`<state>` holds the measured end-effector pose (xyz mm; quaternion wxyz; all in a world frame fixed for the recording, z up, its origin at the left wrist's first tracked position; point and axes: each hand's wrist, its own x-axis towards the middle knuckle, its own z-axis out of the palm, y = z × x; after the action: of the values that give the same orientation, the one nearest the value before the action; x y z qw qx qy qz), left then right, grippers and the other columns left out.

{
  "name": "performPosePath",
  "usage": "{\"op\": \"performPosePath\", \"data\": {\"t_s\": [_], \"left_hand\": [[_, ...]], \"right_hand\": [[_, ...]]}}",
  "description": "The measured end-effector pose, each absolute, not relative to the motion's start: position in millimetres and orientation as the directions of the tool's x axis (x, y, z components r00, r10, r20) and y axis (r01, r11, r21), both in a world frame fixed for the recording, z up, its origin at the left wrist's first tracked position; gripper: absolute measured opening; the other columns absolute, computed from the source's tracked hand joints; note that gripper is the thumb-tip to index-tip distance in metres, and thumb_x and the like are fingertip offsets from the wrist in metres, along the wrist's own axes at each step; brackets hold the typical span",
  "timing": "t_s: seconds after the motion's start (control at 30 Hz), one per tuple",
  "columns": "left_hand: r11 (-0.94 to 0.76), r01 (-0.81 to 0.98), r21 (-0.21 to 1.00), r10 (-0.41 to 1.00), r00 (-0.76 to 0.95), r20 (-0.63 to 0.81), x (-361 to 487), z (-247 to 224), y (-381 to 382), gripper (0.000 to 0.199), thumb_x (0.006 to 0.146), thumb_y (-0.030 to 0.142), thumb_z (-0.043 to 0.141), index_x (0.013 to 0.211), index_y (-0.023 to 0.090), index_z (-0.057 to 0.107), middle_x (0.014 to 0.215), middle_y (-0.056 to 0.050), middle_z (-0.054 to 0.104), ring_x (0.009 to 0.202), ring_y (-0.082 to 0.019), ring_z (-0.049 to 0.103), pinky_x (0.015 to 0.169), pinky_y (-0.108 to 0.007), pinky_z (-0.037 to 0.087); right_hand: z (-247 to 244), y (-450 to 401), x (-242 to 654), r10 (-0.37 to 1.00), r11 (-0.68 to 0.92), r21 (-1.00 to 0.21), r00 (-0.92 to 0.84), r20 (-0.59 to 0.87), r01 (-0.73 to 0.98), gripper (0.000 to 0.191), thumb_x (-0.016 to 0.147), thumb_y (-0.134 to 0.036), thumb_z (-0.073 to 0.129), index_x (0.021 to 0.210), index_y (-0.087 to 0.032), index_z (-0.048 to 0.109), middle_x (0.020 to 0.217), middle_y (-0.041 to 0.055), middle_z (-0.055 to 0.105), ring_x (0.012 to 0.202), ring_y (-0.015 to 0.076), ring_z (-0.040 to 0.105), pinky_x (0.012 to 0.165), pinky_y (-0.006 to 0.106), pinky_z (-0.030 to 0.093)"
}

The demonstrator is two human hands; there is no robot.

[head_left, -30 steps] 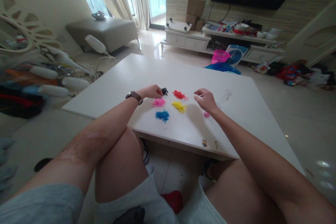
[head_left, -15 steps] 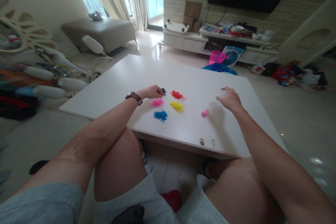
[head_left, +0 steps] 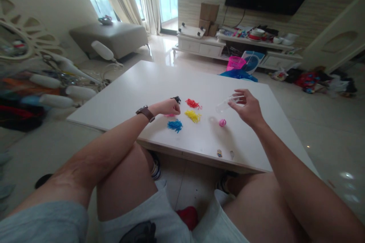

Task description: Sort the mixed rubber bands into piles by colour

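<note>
My right hand (head_left: 247, 107) grips a clear plastic bottle (head_left: 224, 105) above the table, tilted with its lower end toward the left. Below it a small pink cap (head_left: 222, 122) rests on the tabletop. My left hand (head_left: 170, 107) is closed, fingers curled; whatever it may hold is hidden. It covers most of a pile of pink rubber bands (head_left: 170, 115). Just behind that hand lie black rubber bands (head_left: 177, 99). Red (head_left: 192, 103), yellow (head_left: 193, 116) and blue rubber bands (head_left: 175, 125) form separate small piles nearby.
Near the front edge of the white table (head_left: 159, 79) lie a small cartoon-figure piece (head_left: 219, 153) and a small clear or silvery piece (head_left: 232, 154). My knees are against that edge. A pink basket (head_left: 235, 63) stands beyond the table, and a lamp with white shades (head_left: 81, 92) at left.
My left hand has shifted toward me, from the black pile to over the pink one. My right hand has tipped the bottle leftward, so more of it shows.
</note>
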<state>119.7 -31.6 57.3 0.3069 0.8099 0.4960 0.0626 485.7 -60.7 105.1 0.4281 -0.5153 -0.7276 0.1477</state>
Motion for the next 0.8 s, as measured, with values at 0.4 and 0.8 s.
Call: {"op": "performPosePath", "data": {"t_s": [0.4,0.8], "left_hand": [[-0.498,0.43,0.753,0.784,0.594,0.18,160.5,83.7,-90.5,0.054,0.082,0.04,0.075,0.13,0.017,0.063,0.122,-0.013,0.07,0.109,-0.022,0.066,0.088,-0.033,0.055],[-0.422,0.249,0.872,0.825,0.504,0.256,189.8,67.8,-100.9,0.043,0.083,0.032,0.077,0.117,0.018,0.055,0.112,-0.011,0.071,0.101,-0.02,0.07,0.083,-0.031,0.057]], "right_hand": [[104.1,-108.0,410.4,0.841,0.519,-0.758,-0.398,0.368,0.396,0.047,0.076,-0.045,0.08,0.114,-0.025,0.061,0.097,0.0036,0.071,0.083,0.0206,0.07,0.081,0.04,0.061],[92.5,-113.7,385.4,0.87,0.465,-0.8,-0.362,0.335,0.378,0.033,0.079,-0.039,0.077,0.104,-0.022,0.065,0.104,0.0056,0.072,0.093,0.0215,0.069,0.08,0.038,0.061]]}}
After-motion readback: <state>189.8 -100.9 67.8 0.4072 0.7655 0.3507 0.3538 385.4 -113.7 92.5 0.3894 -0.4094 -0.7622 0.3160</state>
